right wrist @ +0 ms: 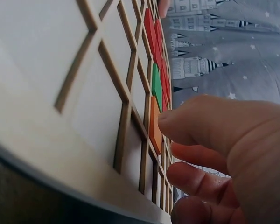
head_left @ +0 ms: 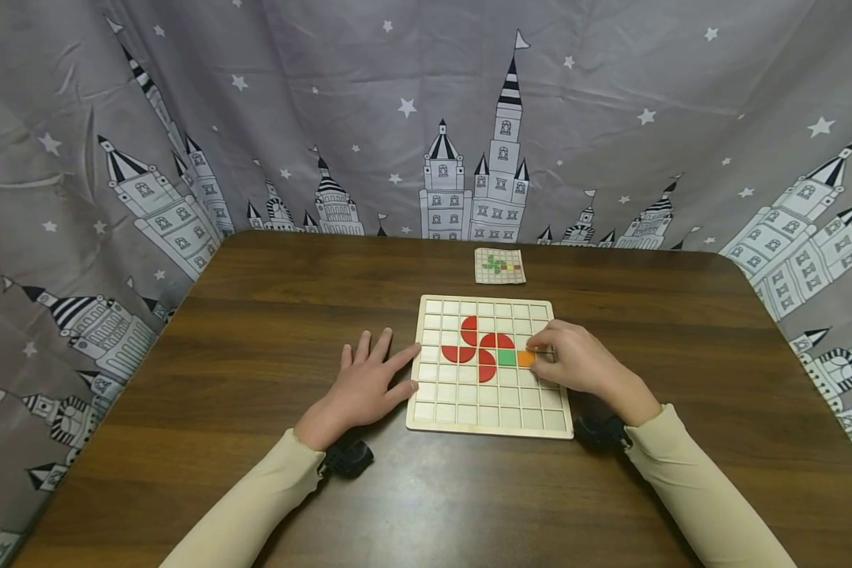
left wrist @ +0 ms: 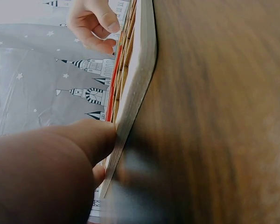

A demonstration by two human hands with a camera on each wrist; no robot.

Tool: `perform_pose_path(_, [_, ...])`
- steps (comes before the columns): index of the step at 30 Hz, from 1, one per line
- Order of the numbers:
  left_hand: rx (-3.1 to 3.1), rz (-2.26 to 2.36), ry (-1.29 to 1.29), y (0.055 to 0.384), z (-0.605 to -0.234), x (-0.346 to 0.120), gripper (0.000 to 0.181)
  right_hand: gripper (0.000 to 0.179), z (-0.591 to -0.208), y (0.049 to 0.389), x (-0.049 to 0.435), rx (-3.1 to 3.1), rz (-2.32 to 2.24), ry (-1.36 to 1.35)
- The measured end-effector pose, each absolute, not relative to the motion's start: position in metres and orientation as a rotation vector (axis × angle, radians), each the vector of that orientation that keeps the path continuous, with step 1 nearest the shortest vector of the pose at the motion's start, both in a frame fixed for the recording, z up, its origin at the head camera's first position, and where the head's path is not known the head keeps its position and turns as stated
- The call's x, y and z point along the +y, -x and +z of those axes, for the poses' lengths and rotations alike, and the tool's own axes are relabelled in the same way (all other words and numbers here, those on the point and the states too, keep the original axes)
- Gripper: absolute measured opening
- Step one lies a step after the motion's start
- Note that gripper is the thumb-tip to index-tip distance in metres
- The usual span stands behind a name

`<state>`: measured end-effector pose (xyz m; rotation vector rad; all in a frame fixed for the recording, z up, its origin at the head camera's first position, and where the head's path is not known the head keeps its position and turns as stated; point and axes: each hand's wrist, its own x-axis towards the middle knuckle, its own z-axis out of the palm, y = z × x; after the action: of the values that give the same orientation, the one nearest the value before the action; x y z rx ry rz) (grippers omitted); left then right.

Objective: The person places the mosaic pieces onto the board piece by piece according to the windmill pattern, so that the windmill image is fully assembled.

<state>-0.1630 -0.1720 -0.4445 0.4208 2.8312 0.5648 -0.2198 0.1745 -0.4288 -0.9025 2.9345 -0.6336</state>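
Observation:
A wooden grid board [head_left: 454,414] lies flat on the table. Red curved tiles [head_left: 458,354] form a pinwheel on it, with a green square tile [head_left: 507,358] at its lower right. Beside the green one is an orange square tile [head_left: 526,359], pinched at its right side by the thumb and index finger of my right hand [head_left: 582,359]; its other fingers are curled in the right wrist view. My left hand [head_left: 362,386] lies spread on the table, thumb and index fingertips against the board's left edge. Its thumb [left wrist: 95,137] shows by that edge in the left wrist view.
Behind the board lies a small pattern card [head_left: 499,267] printed with a coloured grid. The brown wooden table [head_left: 291,292] ends at a grey curtain [head_left: 326,95] with castles and stars. A black wrist camera [head_left: 350,459] sits under my left wrist.

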Motion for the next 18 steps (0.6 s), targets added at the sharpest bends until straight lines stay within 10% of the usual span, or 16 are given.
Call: perform_pose_path(18, [2.823,0.569,-0.415,0.164,-0.445,-0.172,0.062,0.029,-0.418,0.207,0.229,3.023,-0.602,0.734])
